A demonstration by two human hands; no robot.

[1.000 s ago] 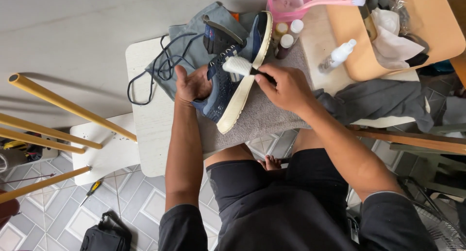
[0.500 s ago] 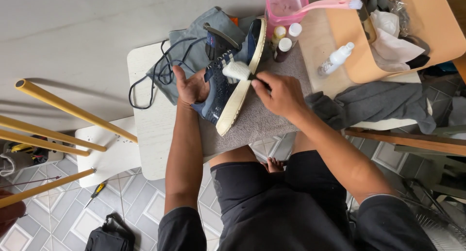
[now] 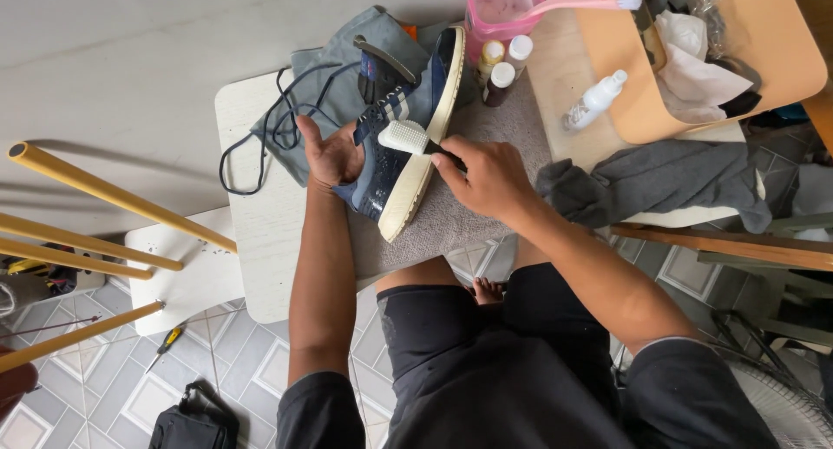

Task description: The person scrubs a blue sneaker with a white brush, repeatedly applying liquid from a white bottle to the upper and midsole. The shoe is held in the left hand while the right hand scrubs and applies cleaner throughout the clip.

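Observation:
A dark blue sneaker (image 3: 408,128) with white stripes and a cream sole lies on its side on a grey mat (image 3: 468,215) over a small white table (image 3: 260,232). My left hand (image 3: 332,154) grips the sneaker's upper from the left, thumb raised. My right hand (image 3: 486,176) holds a brush (image 3: 406,137) with a white head pressed against the sneaker's side near the sole. Black laces (image 3: 269,128) trail over a grey cloth (image 3: 347,67) behind the shoe.
A pink tub (image 3: 503,6) with a pink toothbrush (image 3: 590,3), small bottles (image 3: 503,63), a white spray bottle (image 3: 594,102) and a tan tray (image 3: 642,111) of rags stand at the back right. A dark grey cloth (image 3: 668,176) lies right. Yellow poles (image 3: 104,193) cross the left.
The view has shifted slightly. My right hand has slid the brush a little along the sneaker's side; my left hand keeps its hold on the shoe.

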